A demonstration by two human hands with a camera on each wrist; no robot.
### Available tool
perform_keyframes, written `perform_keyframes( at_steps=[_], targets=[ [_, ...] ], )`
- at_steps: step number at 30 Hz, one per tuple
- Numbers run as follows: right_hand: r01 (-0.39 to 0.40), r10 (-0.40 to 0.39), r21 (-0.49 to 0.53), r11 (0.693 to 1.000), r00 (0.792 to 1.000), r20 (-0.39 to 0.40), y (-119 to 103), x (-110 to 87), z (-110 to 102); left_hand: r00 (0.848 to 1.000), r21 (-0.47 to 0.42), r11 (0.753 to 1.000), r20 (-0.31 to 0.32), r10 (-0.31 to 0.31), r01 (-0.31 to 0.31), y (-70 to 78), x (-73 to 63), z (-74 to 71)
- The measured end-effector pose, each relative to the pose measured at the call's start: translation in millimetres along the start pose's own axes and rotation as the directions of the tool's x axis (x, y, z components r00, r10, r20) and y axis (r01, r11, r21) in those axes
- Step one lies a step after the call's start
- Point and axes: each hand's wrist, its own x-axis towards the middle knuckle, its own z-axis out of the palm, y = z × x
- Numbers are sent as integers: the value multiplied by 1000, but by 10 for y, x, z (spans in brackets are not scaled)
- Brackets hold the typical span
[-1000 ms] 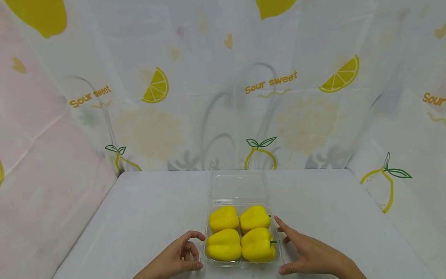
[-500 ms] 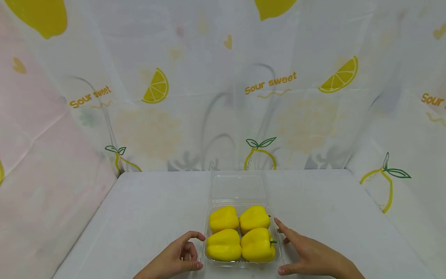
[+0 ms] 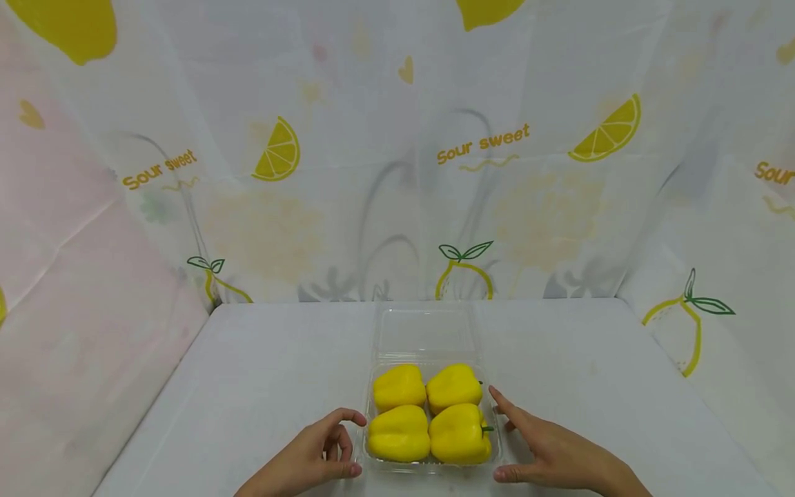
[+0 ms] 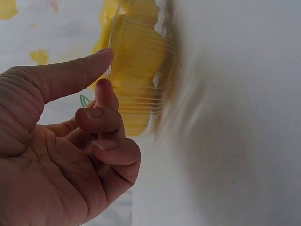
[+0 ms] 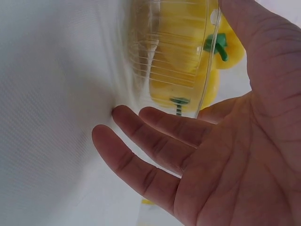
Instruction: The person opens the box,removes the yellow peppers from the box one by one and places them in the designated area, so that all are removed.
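Note:
A clear plastic clamshell box (image 3: pixel 428 469) sits on the white table near its front, its lid (image 3: pixel 426 331) folded back flat behind it. Several yellow bell peppers (image 3: pixel 399 435) lie inside in two rows; green stems (image 5: pixel 217 45) show on the right side. My left hand (image 3: pixel 315 450) rests just left of the box with fingers loosely curled and nothing in them; in the left wrist view its thumb (image 4: pixel 77 75) is close to the ribbed wall. To the right of the box, my right hand (image 3: pixel 555 449) holds nothing, its fingers relaxed and extended beside the wall. Whether either hand touches the plastic, I cannot tell.
A white tabletop (image 3: pixel 279 359) extends around the box. Behind it and at both sides hangs a pale cloth (image 3: pixel 348 228) printed with lemons and lettering.
The head view has tilted very slightly. Both hands, the box and the peppers stay essentially where they were.

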Motion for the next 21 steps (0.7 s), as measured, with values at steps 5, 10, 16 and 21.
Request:
perform_keyframes(
  at_steps=[5,10,16,21],
  targets=[
    [-7,7,-1,1000,1000,-5,-1,6,7,1000,29,999,8,14,-14,19,0,-24],
    [-3,3,-5,1000,1000,-12,6,3,17,993,86,990,9,115,-116,26,2,-38],
    [-5,5,-13,1000,1000,-18,7,-2,23,979,259,954,-91,182,-153,87,41,13],
    [-14,14,-14,1000,1000,-22,-1,-3,25,966,376,920,-176,192,-114,135,87,93]
  ],
)
